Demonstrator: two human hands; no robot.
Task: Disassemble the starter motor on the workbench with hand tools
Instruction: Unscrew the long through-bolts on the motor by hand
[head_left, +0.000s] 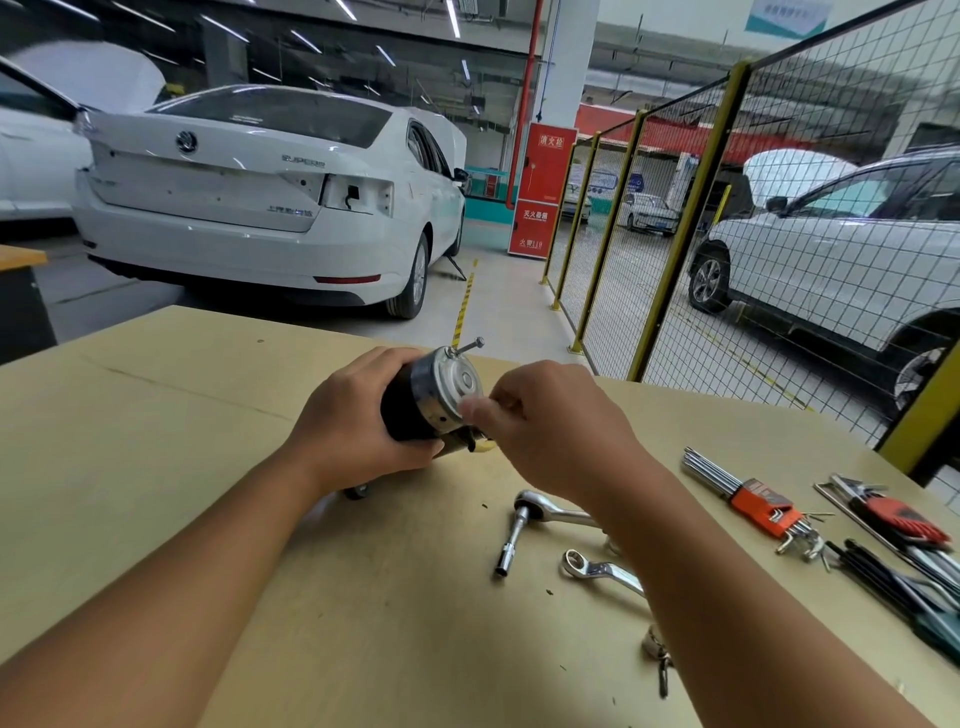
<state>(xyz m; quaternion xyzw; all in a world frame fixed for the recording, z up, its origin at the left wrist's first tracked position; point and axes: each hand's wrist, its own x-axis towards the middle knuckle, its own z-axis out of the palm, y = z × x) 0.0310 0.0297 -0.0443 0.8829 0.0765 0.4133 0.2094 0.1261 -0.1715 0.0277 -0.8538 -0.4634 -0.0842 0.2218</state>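
The starter motor, a black cylinder with a silver end cap, is held tilted above the workbench. My left hand grips its black body from the left. My right hand pinches something small and blurred at the lower edge of the end cap; what it is I cannot tell. One long through bolt sticks partly out of the cap's top edge.
A ratchet with a socket and a ring spanner lie below my right arm. Two hex key sets in red holders and dark screwdrivers lie at the right. A wire mesh fence borders the bench's right side.
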